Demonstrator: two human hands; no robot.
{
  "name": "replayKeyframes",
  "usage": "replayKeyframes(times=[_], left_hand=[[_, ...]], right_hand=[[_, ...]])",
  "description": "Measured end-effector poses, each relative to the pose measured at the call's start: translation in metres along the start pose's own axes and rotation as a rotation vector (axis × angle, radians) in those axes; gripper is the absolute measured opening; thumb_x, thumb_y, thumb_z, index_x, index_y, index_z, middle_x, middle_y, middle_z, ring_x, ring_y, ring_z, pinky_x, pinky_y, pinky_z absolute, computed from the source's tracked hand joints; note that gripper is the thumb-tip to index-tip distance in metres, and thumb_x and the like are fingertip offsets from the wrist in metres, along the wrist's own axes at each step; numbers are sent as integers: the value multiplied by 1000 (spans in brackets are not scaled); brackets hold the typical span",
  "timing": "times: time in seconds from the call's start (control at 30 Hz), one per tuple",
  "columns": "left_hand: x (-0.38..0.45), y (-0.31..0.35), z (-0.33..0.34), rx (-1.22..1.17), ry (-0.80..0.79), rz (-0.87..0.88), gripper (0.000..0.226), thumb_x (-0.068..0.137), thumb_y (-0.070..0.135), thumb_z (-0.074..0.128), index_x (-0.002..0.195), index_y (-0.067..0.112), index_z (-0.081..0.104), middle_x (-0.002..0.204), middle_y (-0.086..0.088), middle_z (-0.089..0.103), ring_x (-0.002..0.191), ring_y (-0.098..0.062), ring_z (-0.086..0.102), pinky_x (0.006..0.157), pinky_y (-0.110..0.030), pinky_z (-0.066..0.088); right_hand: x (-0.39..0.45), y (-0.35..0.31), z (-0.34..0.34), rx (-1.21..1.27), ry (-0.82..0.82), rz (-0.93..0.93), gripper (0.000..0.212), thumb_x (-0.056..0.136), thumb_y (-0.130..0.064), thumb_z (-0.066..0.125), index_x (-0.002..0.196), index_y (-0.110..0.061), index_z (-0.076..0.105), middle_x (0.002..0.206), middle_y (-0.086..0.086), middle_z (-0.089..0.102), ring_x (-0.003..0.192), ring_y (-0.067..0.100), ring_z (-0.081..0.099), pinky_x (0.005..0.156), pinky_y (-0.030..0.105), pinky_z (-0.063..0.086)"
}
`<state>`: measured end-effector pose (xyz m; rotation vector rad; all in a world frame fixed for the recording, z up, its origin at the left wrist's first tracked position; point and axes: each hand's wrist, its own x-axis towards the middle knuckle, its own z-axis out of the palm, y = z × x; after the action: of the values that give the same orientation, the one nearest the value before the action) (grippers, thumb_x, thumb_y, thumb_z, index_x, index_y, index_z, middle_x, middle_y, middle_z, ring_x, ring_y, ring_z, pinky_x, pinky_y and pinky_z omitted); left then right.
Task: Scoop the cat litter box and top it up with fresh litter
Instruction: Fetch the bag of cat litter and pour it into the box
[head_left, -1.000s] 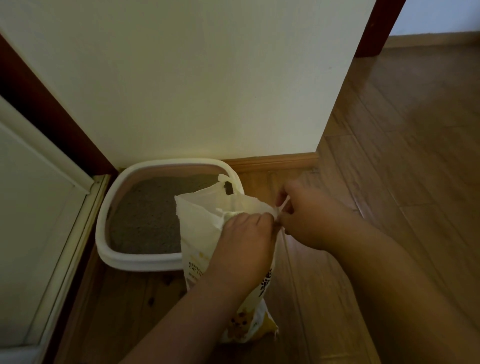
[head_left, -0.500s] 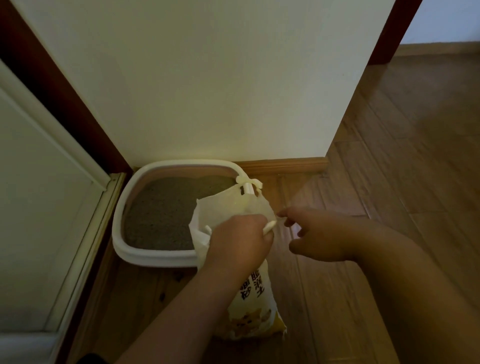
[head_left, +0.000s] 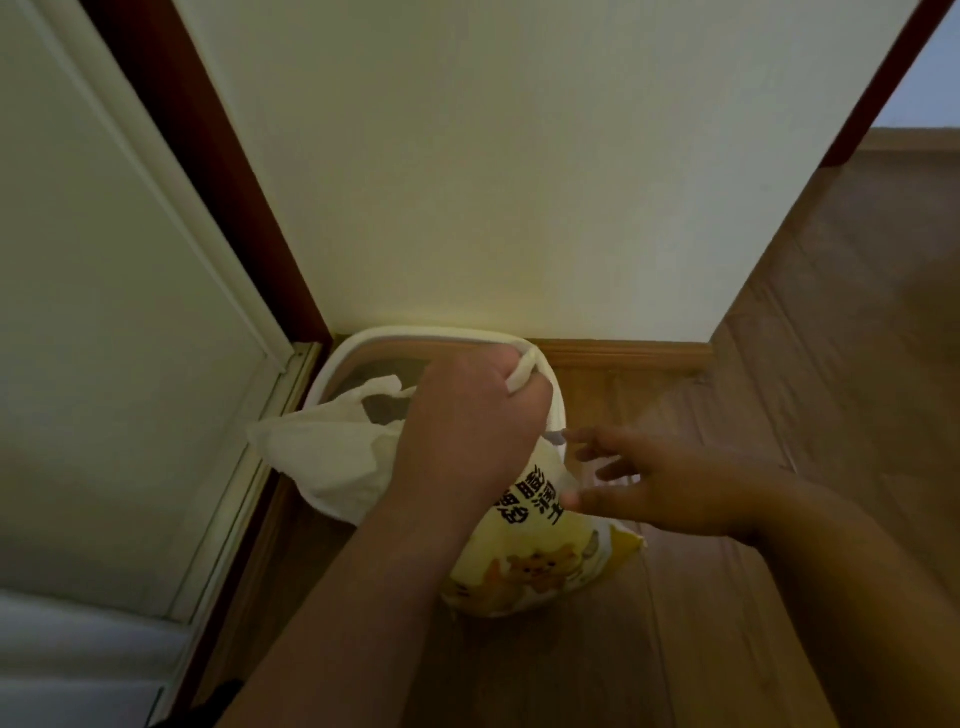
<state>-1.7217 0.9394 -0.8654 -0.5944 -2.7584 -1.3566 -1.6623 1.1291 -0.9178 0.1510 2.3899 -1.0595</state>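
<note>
Down on the wooden floor (head_left: 727, 597), against the litter box (head_left: 557, 410) by the wall: yellow litter bag (head_left: 540, 566), upright, white top bunched in left hand (head_left: 467, 415), gripped tight. Right hand (head_left: 660, 488) just beside, fingers spread loose, holding nothing.

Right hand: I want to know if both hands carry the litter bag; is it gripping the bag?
No: the right hand hovers with fingers spread beside the litter bag, while only the left hand grips its bunched top.
</note>
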Motion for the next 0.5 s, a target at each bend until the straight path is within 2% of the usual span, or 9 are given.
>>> replayKeyframes(times=[0.1, 0.27, 0.37, 0.47, 0.5], left_hand=[[3, 9, -16, -65, 92, 36, 44, 84, 15, 60, 51, 19, 31, 44, 7, 37, 43, -12, 32, 42, -22, 24], [7, 19, -37, -116, 193, 95, 46, 83, 15, 62, 52, 17, 27, 46, 5, 27, 45, -12, 26, 41, -23, 20], [8, 21, -43, -156, 212, 115, 46, 82, 14, 62, 53, 17, 28, 47, 5, 25, 45, -12, 25, 41, -23, 21], [8, 20, -49, -185, 215, 132, 46, 83, 13, 62, 52, 18, 28, 47, 5, 26, 45, -12, 25, 41, -22, 21], [8, 19, -50, -191, 215, 133, 46, 83, 13, 62, 52, 18, 29, 47, 5, 26, 44, -12, 26, 41, -22, 21]], right_hand=[[11, 9, 7, 64, -43, -23, 83, 59, -83, 71, 134, -64, 42, 139, -22, 53, 130, 9, 50, 105, 47, 48], [26, 18, 14, 161, -70, -2, 71, 67, -65, 82, 128, -64, 47, 135, -22, 57, 129, 9, 51, 103, 45, 50], [38, 24, 24, 131, -98, 48, 75, 68, -56, 84, 131, -61, 44, 140, -19, 51, 132, 13, 46, 98, 35, 49], [50, 29, 38, 67, -142, 63, 84, 66, -56, 86, 136, -59, 39, 143, -20, 47, 135, 14, 42, 100, 33, 49], [53, 30, 42, 63, -167, 58, 88, 68, -52, 87, 140, -56, 36, 143, -19, 47, 135, 13, 43, 98, 28, 50]])
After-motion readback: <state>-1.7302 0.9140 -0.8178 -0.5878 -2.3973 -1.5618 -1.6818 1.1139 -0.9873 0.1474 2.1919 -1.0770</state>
